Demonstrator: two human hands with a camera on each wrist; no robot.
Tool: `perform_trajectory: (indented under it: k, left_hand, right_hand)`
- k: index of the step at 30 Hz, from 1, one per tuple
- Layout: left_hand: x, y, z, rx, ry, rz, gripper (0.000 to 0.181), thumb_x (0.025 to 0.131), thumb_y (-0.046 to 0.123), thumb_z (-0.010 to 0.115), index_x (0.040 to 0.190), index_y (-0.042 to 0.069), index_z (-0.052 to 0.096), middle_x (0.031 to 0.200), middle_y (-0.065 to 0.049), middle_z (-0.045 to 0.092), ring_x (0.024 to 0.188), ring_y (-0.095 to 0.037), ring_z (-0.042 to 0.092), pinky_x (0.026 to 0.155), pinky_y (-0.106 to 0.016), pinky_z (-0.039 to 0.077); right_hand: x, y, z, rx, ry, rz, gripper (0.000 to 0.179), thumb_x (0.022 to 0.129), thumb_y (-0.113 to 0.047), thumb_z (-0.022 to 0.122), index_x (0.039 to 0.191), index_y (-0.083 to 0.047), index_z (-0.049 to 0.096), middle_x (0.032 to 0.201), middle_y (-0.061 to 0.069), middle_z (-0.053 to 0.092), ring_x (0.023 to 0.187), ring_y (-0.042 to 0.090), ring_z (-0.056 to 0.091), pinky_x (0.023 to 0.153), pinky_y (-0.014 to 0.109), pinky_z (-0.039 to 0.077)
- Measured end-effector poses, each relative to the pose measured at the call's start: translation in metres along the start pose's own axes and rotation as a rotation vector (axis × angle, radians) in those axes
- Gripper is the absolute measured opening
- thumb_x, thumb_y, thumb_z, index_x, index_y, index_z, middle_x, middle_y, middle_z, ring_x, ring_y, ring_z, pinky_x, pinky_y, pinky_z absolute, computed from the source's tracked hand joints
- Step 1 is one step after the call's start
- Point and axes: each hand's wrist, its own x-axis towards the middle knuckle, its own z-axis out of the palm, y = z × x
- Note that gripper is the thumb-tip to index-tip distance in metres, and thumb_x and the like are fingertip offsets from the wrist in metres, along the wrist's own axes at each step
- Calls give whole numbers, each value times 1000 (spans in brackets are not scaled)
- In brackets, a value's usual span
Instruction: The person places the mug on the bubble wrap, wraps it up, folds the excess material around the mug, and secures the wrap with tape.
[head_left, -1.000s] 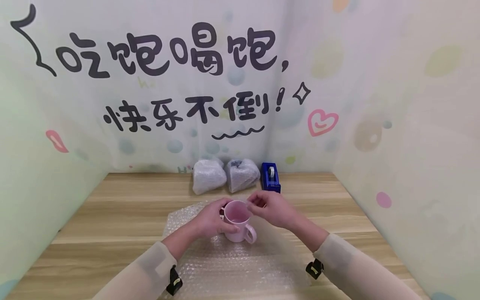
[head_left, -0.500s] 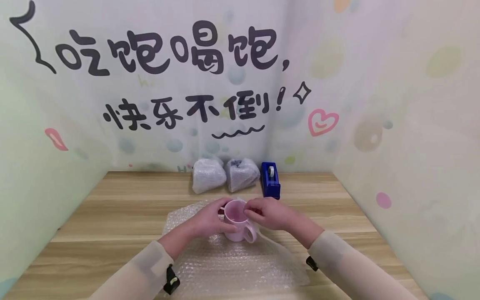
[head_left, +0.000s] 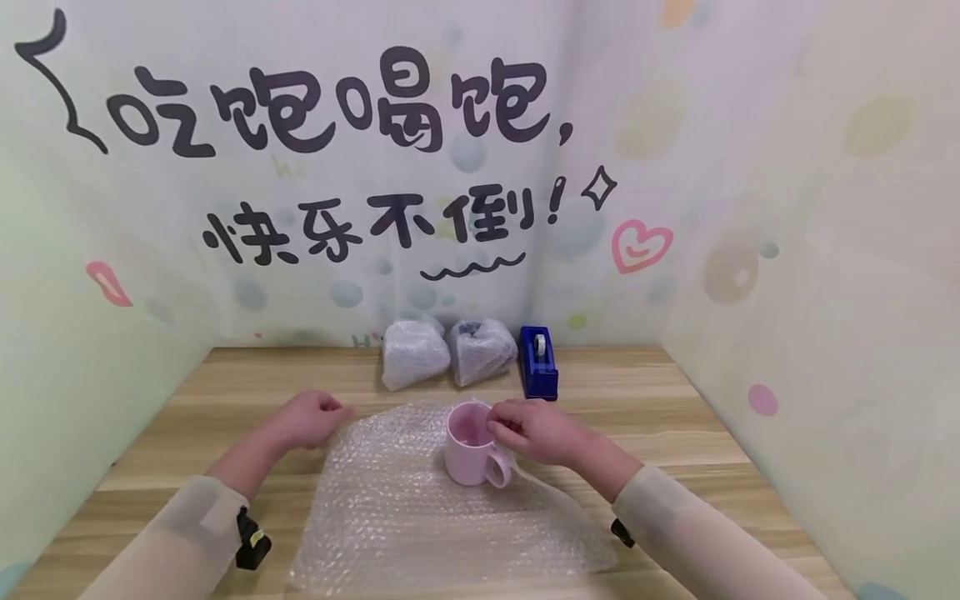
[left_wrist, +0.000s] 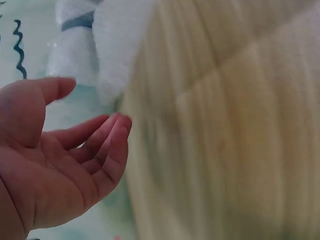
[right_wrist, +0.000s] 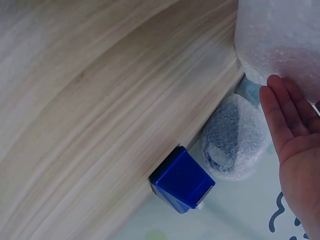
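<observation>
A pink mug stands upright on a sheet of bubble wrap, its handle toward the lower right. At the mug's right rim, my right hand pinches a raised part of the wrap against the mug. In the right wrist view, the fingers lie behind the wrap, and the thumb is mostly hidden. Beside the sheet's far left corner is my left hand, holding nothing. The left wrist view shows its thumb apart from the loosely bent fingers.
Two bubble-wrapped bundles, a left one and a right one, sit at the back by the wall. A blue tape dispenser stands to their right. Printed cloth walls border the wooden table.
My left hand has let go of the mug and moved left to the wrap's far corner. The right hand lowered slightly at the mug's rim, bringing the wrap against it.
</observation>
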Motion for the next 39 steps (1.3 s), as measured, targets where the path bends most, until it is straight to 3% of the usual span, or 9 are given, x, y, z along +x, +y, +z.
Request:
perform_trajectory:
  k: [3, 8, 13, 18, 22, 27, 30, 34, 39]
  left_hand:
    - [-2, -9, 3, -89, -75, -50, 34, 108, 28, 67, 117, -4, 73, 84, -6, 65, 76, -20, 60, 67, -34, 54]
    - [-1, 5, 7, -195, -84, 61, 23, 105, 24, 70, 110, 2, 73, 91, -3, 67, 80, -17, 60, 66, -30, 53]
    - [0, 52, 17, -289, -91, 172, 26, 102, 29, 75, 109, 4, 74, 94, -7, 75, 83, -19, 67, 63, -29, 56]
    - [-3, 98, 43, -293, -109, 271, 22, 103, 27, 76, 105, 6, 71, 90, -4, 71, 77, -18, 61, 61, -30, 56]
    - [-2, 112, 62, -172, -104, 368, 18, 106, 30, 72, 102, 13, 72, 91, 1, 71, 82, -16, 62, 69, -30, 56]
    - [-1, 104, 69, 15, -88, 542, 26, 113, 27, 56, 107, 17, 79, 106, 3, 78, 104, -19, 68, 92, -39, 57]
    - [-2, 97, 70, 181, -77, 694, 25, 108, 17, 59, 119, 16, 81, 119, 3, 80, 117, -23, 66, 103, -46, 54]
    - [-2, 93, 74, 406, -26, 853, 25, 106, 15, 66, 126, 18, 80, 123, 6, 80, 120, -23, 62, 105, -47, 50]
    - [-1, 98, 79, 515, 43, 899, 22, 108, 13, 63, 119, 18, 81, 116, 6, 79, 115, -22, 61, 99, -44, 48]
  right_hand:
    - [0, 1, 2, 7, -3, -5, 15, 111, -23, 63, 108, -15, 75, 96, -7, 73, 85, 2, 61, 78, 22, 58]
    - [1, 2, 3, 6, 8, -7, 15, 111, -23, 64, 108, -15, 76, 96, -6, 73, 85, 2, 62, 77, 22, 57]
    - [1, 2, 1, 2, 16, -6, 13, 110, -23, 64, 106, -17, 75, 93, -8, 72, 83, 2, 61, 74, 21, 56]
    - [0, 3, 2, 33, 5, 16, 13, 111, -24, 64, 105, -18, 73, 91, -9, 69, 82, 1, 59, 73, 21, 54]
    - [-1, 5, 4, 29, 21, -3, 13, 111, -23, 63, 103, -18, 72, 87, -9, 66, 78, 1, 57, 70, 20, 52]
    - [-1, 5, 6, -7, 34, -30, 14, 111, -23, 62, 104, -19, 73, 89, -9, 69, 79, 2, 58, 70, 20, 53]
    - [0, 4, 6, -22, 37, -41, 14, 111, -23, 62, 105, -19, 74, 92, -9, 71, 81, 2, 60, 73, 21, 54]
    - [1, 2, 6, -21, 43, -48, 16, 112, -22, 60, 105, -17, 74, 91, -7, 70, 80, 4, 60, 73, 22, 54]
    - [2, -2, 4, -19, 24, 4, 23, 114, -31, 58, 98, -20, 71, 88, -9, 66, 79, 5, 58, 72, 23, 51]
